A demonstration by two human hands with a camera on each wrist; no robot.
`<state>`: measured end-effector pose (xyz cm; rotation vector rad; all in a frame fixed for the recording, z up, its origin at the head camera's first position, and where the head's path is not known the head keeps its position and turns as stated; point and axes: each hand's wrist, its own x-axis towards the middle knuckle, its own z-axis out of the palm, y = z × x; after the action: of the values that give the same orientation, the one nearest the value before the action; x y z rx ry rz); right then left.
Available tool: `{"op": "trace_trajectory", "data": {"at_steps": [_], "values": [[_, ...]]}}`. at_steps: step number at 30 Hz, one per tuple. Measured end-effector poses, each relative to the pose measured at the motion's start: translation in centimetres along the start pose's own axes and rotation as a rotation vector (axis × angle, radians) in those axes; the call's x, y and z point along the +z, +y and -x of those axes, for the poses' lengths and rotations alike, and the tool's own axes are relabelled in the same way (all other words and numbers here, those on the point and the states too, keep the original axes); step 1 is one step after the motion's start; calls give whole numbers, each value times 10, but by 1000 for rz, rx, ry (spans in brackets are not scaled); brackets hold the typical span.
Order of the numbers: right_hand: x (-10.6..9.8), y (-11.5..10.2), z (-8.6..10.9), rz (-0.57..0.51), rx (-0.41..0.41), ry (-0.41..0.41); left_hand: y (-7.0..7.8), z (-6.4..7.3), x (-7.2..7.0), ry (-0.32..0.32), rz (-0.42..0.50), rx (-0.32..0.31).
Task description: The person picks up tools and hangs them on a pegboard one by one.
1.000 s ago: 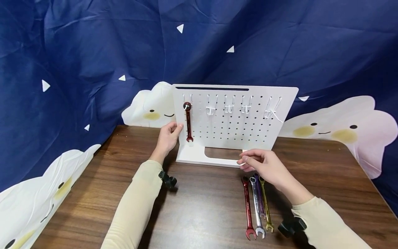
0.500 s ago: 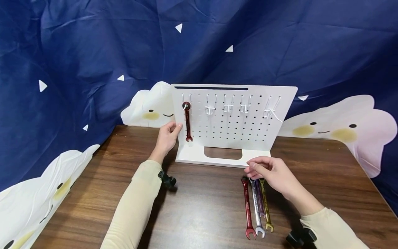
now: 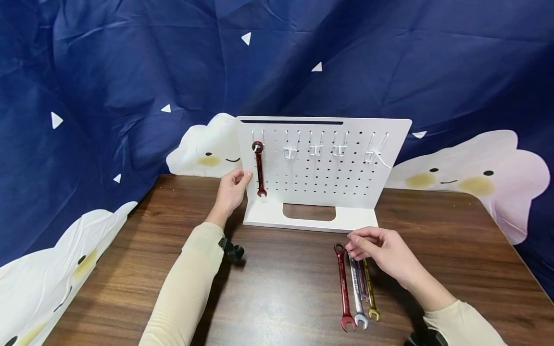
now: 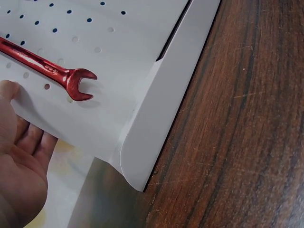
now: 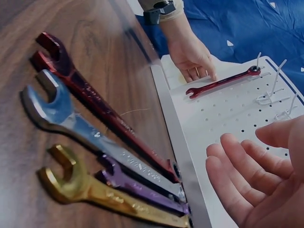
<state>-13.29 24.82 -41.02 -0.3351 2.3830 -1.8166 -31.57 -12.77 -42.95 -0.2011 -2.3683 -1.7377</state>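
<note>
My left hand [image 3: 231, 190] grips the left edge of a white pegboard stand [image 3: 277, 166], thumb in front and fingers behind, as the left wrist view also shows. Beside the thumb a red combination wrench [image 3: 259, 168] hangs by its ring end from a hook. My right hand [image 3: 383, 250] hovers over the ring ends of several wrenches lying on the table, its fingers loosely bent around nothing. These are a red wrench [image 3: 344, 293], a silver wrench [image 3: 357, 293], a shorter purple wrench [image 5: 137, 185] and a gold wrench [image 3: 371, 298], side by side with jaw ends toward me.
Several white wire hooks [image 3: 315, 150] stick out along the pegboard's upper part, the rightmost one crooked. The wooden table [image 3: 277, 278] runs back to a blue curtain [image 3: 277, 57] with cloud figures. Dark cameras are strapped to both wrists.
My right hand has moved toward me and slightly right, from the stand's front edge to above the wrenches' ring ends. My left hand keeps its grip on the board's edge.
</note>
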Motion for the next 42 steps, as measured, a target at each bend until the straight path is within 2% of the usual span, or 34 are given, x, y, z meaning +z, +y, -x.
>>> {"op": "trace_trajectory", "data": {"at_steps": [6, 13, 24, 36, 42], "values": [[-1, 5, 7, -3, 21, 18, 2, 1, -1, 2, 0, 6], [-4, 12, 15, -8, 83, 32, 2, 1, 0, 6, -9, 10], [-8, 26, 27, 15, 212, 58, 3, 1, 0, 9, -11, 16], [-6, 37, 39, 5, 344, 37, 1, 1, -1, 16, 0, 47], [-3, 40, 39, 46, 378, 53, 3, 1, -1, 2, -2, 17]]}}
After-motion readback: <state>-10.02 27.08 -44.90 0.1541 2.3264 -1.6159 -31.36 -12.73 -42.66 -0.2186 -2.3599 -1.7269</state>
